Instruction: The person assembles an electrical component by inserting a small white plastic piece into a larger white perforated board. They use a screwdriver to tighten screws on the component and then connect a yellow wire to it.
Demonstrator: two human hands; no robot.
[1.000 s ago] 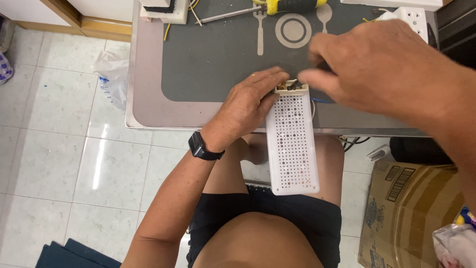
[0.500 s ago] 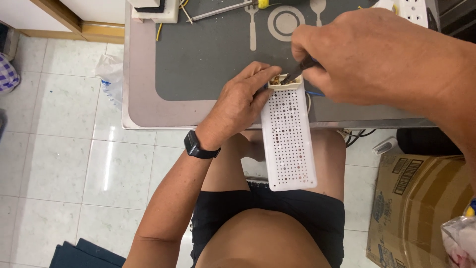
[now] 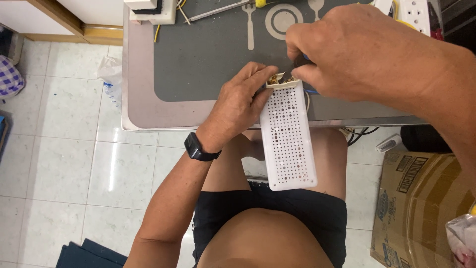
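Perforated white casing (image 3: 287,139) steadied by left hand (image 3: 238,104); right hand (image 3: 347,54) pinches something at its brass terminals (image 3: 277,79). I judge wiring unfinished.

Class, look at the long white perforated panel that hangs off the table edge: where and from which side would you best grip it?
Probably grip the white perforated panel at its upper end, from its left long edge, as the left hand does. It is long, thin and flat, its lower end overhangs the lap, and the right hand occupies the top right.

white dotted panel (image 3: 288,139), grey placemat (image 3: 208,54), black watch (image 3: 198,148).
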